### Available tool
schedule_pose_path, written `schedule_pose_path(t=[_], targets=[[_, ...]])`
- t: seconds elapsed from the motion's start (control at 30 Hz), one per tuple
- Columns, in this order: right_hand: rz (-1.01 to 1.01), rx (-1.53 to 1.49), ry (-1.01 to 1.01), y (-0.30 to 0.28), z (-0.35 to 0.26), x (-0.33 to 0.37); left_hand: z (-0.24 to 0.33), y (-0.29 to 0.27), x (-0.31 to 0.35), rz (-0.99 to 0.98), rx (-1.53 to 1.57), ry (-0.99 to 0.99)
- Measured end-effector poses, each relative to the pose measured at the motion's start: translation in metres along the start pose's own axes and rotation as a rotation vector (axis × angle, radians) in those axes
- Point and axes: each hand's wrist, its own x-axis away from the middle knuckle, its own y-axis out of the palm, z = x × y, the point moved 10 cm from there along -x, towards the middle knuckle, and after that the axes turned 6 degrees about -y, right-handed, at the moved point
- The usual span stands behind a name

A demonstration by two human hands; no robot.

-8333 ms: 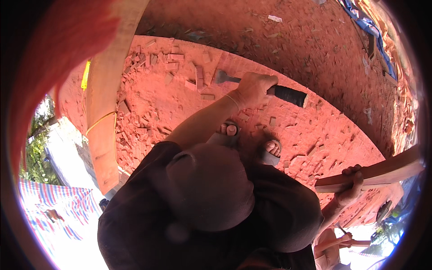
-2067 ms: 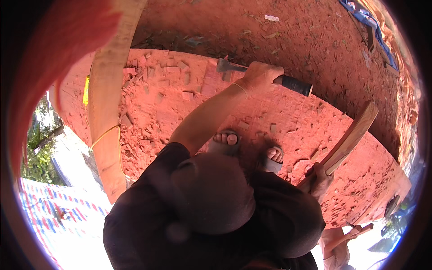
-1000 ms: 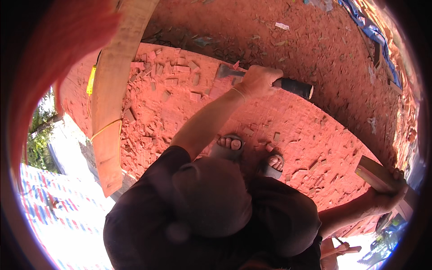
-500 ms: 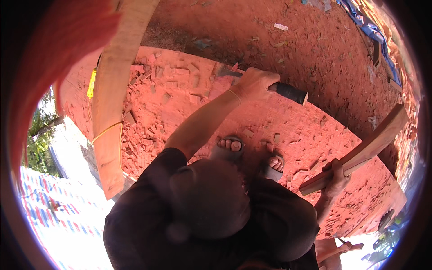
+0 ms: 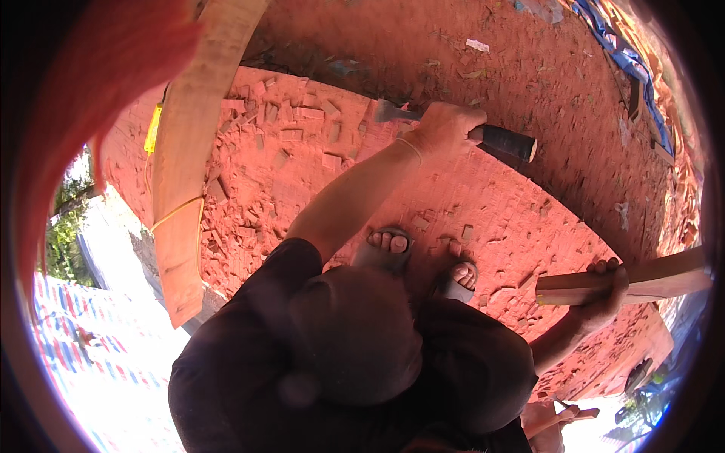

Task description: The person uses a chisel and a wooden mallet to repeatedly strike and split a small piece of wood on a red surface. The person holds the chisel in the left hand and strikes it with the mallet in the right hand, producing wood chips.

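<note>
My left hand (image 5: 451, 127) is closed around a hand tool, with its thick black handle (image 5: 510, 142) sticking out to the right of the fist. A flared grey metal blade (image 5: 394, 112) shows on the fist's other side; the middle of the tool is hidden by my fingers. On the right, my right hand (image 5: 606, 293) grips a squared wooden piece (image 5: 661, 278) near its closer end, fingers wrapped over it. The piece points out to the right, raised over the reddish board (image 5: 498, 200). My feet in sandals (image 5: 387, 245) are on that board.
Wood chips (image 5: 310, 113) litter the board, thickest at left. A long curved plank (image 5: 189, 121) with a yellow cord round it stands at left. Reddish ground (image 5: 393, 45) lies beyond the board's far edge. Another person's hand (image 5: 545, 423) holds a stick at lower right.
My right hand has moved right and slightly up, and the wooden piece has swung from slanting to nearly level. My left hand has shifted a little right with the tool, uncovering more of its blade.
</note>
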Motion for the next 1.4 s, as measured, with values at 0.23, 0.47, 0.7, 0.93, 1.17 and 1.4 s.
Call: schedule_pose_path(t=[0.23, 0.47, 0.7, 0.93, 1.17, 1.4], targets=[[-0.670, 0.727, 0.454, 0.089, 0.133, 0.090, -0.003, -0.001, 0.004, -0.023, -0.021, -0.043], [-0.468, 0.575, 0.336, 0.014, 0.097, 0.068, 0.015, -0.011, 0.038, 0.043, -0.025, 0.031], [-0.269, 0.442, 0.099, -0.019, 0.034, 0.026, 0.018, -0.025, 0.049, 0.088, 0.010, 0.000], [-0.078, -0.136, -0.139, 0.003, -0.046, -0.005, 0.019, -0.025, 0.050, 0.106, 0.041, -0.026], [-0.608, 0.776, 0.399, 0.060, 0.137, 0.119, 0.001, -0.021, 0.042, 0.019, 0.011, -0.114], [-0.403, 0.290, 0.221, 0.014, 0.046, 0.063, 0.001, -0.017, 0.044, 0.056, -0.075, -0.089]])
